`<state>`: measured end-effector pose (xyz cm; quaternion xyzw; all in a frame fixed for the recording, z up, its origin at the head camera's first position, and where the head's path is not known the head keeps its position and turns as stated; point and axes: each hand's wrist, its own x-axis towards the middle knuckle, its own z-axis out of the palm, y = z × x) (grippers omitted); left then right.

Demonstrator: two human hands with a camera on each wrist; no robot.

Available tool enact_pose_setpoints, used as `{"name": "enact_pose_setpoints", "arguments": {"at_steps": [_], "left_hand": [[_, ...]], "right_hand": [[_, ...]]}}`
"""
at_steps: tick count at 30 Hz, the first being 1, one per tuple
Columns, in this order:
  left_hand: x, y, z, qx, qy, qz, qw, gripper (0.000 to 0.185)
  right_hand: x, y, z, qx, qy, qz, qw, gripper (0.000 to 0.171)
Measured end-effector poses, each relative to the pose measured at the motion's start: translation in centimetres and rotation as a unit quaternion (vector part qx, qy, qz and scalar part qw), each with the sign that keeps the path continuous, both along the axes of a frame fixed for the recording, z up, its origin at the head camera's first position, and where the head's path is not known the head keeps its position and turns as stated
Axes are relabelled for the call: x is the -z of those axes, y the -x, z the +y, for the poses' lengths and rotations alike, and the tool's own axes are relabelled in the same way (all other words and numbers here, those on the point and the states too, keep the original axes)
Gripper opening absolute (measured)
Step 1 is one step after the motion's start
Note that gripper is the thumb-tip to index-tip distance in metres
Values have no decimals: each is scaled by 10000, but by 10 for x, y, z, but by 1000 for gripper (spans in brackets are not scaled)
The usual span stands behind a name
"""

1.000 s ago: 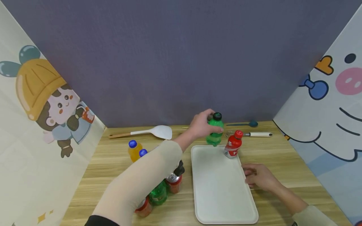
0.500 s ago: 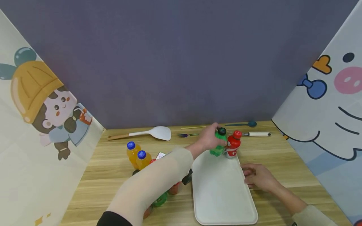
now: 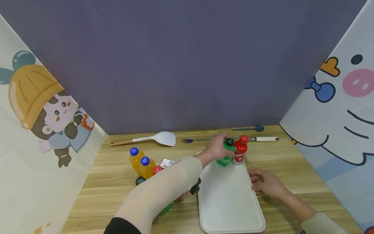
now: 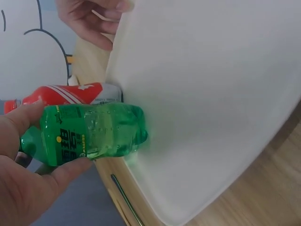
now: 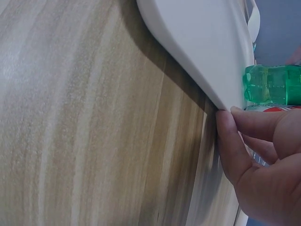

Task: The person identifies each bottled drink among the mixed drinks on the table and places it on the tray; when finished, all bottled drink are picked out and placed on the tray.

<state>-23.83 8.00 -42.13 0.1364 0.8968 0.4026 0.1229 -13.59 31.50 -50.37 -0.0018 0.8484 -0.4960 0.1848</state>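
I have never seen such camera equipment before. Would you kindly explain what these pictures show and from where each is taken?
There is no machine here, only a person working with bare hands. The widest picture comes from a camera worn on the head; the other two come from cameras on the wrists. The left hand holds a green bottle at the far end of a white tray, close beside a red bottle. The right hand pinches the tray's edge. The wooden table also carries two orange bottles, a white spatula, a fork and a dark spoon. More drinks are partly hidden by the left sleeve.
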Motion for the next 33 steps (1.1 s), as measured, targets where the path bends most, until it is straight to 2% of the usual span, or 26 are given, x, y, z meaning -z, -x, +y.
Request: {"name": "enact_pose_setpoints", "arguments": {"at_steps": [9, 15, 27, 33], "left_hand": [[4, 8, -5, -30, -129, -208, 9997, 68], [5, 10, -10, 28, -188, -175, 9997, 66], [-3, 11, -12, 358, 191, -183, 9990, 71], [-9, 14, -17, 516, 22, -270, 9983, 69]], "right_hand": [[1, 2, -2, 41, -163, -26, 9999, 60], [4, 2, 0, -59, 61, -22, 10000, 62], [4, 1, -1, 15, -59, -74, 10000, 62], [5, 2, 1, 41, -73, -10, 10000, 62]]}}
